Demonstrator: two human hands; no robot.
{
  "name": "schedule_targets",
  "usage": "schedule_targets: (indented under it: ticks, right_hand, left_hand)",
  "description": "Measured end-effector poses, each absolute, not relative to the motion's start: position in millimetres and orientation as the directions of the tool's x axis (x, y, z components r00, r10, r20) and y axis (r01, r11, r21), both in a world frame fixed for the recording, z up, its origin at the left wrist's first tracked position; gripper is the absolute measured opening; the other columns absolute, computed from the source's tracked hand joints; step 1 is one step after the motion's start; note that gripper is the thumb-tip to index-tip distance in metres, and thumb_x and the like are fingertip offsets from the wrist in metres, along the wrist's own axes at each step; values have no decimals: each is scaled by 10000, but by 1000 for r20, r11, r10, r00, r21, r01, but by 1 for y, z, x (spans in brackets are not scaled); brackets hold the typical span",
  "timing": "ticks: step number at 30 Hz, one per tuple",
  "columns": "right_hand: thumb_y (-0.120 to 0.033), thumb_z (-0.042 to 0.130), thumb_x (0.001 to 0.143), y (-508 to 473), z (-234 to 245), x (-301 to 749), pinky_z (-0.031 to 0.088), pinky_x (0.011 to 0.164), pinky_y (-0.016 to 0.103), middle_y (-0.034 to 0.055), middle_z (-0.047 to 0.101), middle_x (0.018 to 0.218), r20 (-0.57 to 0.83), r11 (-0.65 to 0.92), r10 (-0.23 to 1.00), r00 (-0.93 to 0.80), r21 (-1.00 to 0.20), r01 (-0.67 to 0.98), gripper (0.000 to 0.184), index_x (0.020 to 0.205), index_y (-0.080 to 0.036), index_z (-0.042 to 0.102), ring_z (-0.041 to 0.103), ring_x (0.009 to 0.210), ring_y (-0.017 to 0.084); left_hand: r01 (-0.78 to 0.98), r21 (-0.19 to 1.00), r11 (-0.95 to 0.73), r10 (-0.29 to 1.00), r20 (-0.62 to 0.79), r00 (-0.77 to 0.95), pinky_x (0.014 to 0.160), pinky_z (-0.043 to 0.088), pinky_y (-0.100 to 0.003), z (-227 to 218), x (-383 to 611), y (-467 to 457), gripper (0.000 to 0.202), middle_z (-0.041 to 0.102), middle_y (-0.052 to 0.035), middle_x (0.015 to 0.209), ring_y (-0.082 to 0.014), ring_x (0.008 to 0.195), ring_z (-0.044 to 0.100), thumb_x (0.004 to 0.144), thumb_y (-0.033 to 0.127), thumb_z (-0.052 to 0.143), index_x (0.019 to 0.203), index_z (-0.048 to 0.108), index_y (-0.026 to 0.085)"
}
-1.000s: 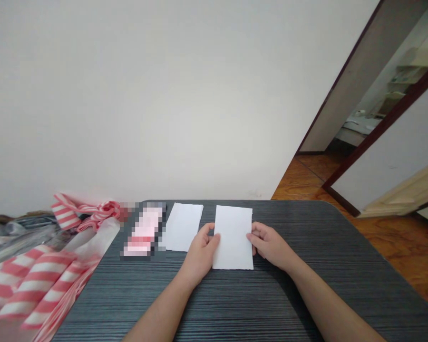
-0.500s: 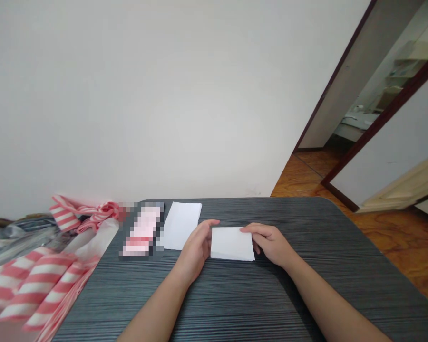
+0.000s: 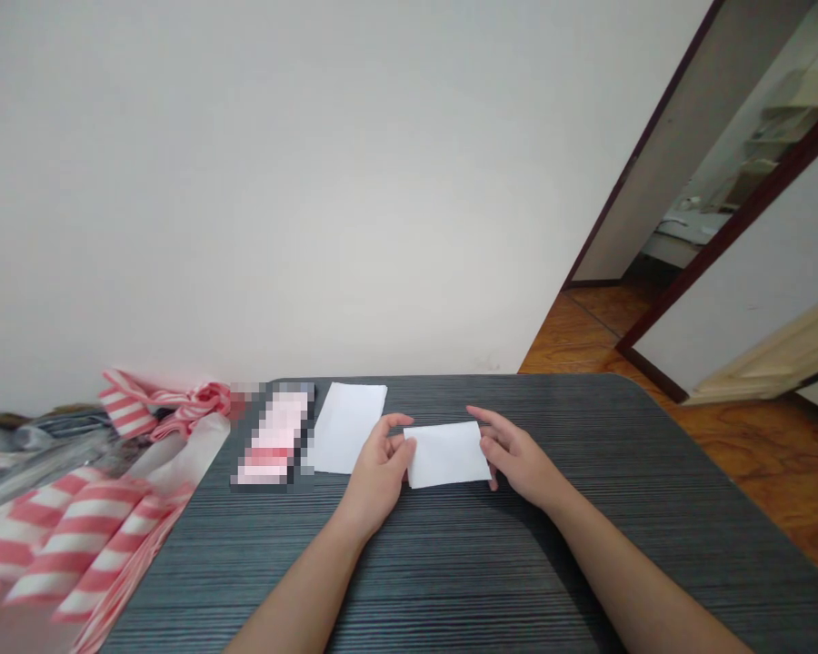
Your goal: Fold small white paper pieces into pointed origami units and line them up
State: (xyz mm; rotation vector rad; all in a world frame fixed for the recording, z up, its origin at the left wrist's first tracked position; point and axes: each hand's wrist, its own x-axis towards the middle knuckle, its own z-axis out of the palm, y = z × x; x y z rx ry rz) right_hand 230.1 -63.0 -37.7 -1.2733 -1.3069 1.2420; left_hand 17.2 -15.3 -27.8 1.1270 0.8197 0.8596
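A white sheet of paper folded in half (image 3: pixel 446 453) lies on the dark striped table (image 3: pixel 586 545), held from both sides. My left hand (image 3: pixel 376 472) pinches its left edge between thumb and fingers. My right hand (image 3: pixel 514 456) grips the right edge, index finger stretched along the top. A second white sheet (image 3: pixel 346 440) lies flat just left of my left hand, untouched.
A blurred pink object (image 3: pixel 274 439) lies beside the second sheet. Red-and-white striped plastic bags (image 3: pixel 74 527) pile at the table's left edge. A white wall stands behind the table; an open doorway and wooden floor (image 3: pixel 756 454) are to the right.
The sheet between my hands was a tall unfolded rectangle a second ago; it is now folded to half its height. Both hands shifted slightly up along its edges.
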Motion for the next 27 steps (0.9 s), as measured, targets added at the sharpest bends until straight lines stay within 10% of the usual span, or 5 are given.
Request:
schedule_targets:
  ticks: [16,27]
  right_hand:
    - [-348,479,860,-60,-41,227,382,403,216,-3,590,668,18,9,999,40,-978,209,349,1169,-186,465,472,438,97]
    - [-367,476,862,-61,-38,227,386,427,224,-13,573,613,28,11,998,62,-968,251,420,1238,-181,459,472,438,105]
  left_hand:
    - [-133,944,301,855,-206,475,563,520,-284,-22,21,-18,539,629,-33,804,-170,653,643,779,364,589,1236,345,213]
    - [-51,967,250,849,-193,492,493,492,-222,-31,21,-16,251,630,-27,615,-157,542,646,788,378,568,868,519,145]
